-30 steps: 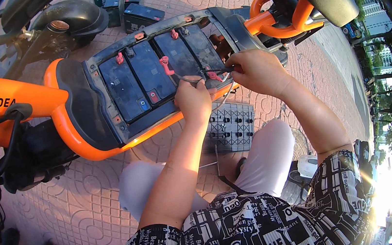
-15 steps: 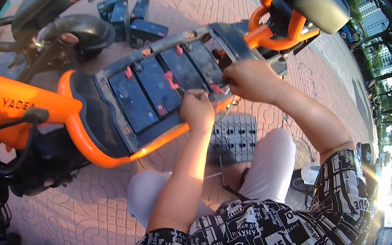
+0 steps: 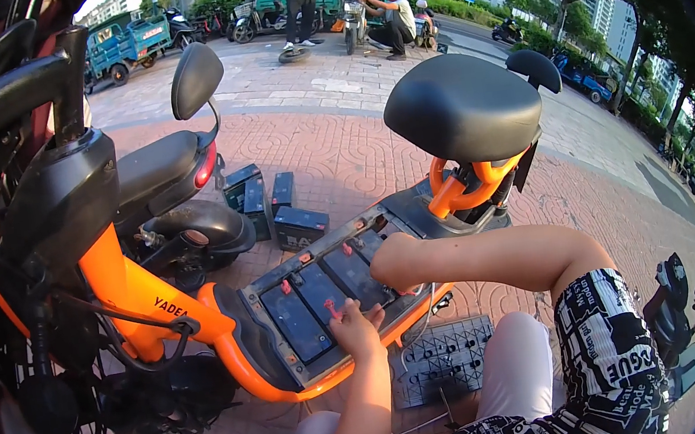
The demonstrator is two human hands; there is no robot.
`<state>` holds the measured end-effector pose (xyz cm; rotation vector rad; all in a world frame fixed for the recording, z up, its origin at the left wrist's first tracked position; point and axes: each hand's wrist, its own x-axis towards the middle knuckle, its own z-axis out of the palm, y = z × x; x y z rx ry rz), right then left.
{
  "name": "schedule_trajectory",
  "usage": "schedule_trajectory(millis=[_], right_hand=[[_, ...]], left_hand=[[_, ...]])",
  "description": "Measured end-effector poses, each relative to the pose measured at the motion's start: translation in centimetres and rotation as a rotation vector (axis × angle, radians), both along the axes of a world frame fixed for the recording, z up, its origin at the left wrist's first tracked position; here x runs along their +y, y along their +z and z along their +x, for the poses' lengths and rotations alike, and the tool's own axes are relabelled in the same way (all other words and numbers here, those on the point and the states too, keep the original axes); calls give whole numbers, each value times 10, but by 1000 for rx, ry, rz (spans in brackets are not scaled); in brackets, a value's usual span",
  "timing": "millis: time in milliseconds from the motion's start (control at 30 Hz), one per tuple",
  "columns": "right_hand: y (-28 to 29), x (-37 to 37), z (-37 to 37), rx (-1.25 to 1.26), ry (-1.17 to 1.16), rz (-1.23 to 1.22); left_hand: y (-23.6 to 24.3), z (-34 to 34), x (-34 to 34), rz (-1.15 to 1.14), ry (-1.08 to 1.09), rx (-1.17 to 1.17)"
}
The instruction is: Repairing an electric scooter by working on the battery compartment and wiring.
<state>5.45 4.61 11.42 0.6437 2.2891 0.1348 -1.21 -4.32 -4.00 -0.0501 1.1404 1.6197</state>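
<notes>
My left hand [image 3: 352, 325] rests on dark batteries [image 3: 322, 294] with red terminals in the orange scooter [image 3: 141, 303] floor. My right hand [image 3: 401, 264] lies beside it. I can't tell what either's fingers grasp.

Raised seat [image 3: 462, 107] over open battery bay [image 3: 323, 302]

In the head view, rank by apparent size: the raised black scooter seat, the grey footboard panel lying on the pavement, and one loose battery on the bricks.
1. Black scooter seat, largest.
2. Grey footboard panel, partly hidden by the knee.
3. Loose battery, smallest, though it lies farther off.
</notes>
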Motion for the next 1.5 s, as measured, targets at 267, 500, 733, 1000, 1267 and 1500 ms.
schedule_trajectory(millis=[267,500,733,1000,1267,1500], right_hand=[[-1,5,-2,48,74,-5],[7,5,10,136,81,14],[1,10,27,317,-21,52],[-2,12,36,418,-31,71],[11,-1,32,472,-202,109],[3,8,27,323,-357,-4]], left_hand=[[-2,-16,-6,-77,-2,112],[-4,-17,-7,-182,47,73],[0,-15,-7,-161,40,34],[-1,-13,-9,-193,87,46],[-2,-12,-7,-206,119,62],[6,-11,-6,-204,168,18]])
